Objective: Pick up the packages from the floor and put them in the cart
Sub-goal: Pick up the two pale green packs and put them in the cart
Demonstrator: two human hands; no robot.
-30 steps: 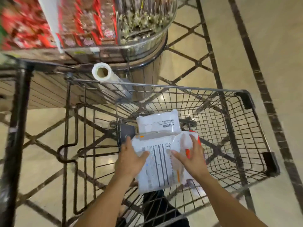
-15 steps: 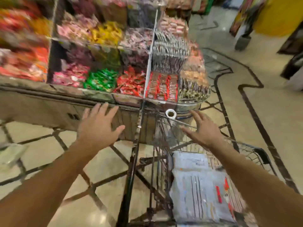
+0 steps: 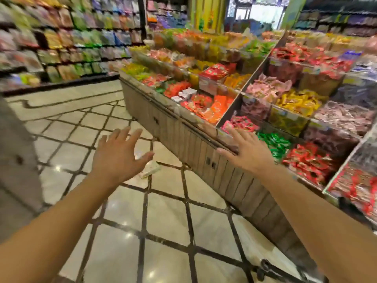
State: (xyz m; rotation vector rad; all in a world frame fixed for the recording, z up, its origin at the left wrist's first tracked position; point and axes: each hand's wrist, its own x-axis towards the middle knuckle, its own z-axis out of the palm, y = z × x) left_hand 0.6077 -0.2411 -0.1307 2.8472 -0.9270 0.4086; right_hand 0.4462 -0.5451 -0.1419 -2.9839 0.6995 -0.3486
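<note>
Swung away from the cart since a second ago. Both empty now, left hand [image 3: 120,158] and right hand [image 3: 247,153] spread, reaching toward package [image 3: 150,172] on floor [image 3: 167,217].

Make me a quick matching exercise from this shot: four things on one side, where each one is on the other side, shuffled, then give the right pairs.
Things:
1. left hand
2. right hand
3. package
4. green candy

Places:
A. in a bin of the display
B. lying on the floor tiles
C. spread open above the floor
D. fingers open over the display's edge

Pairs: 1-C, 2-D, 3-B, 4-A
</note>
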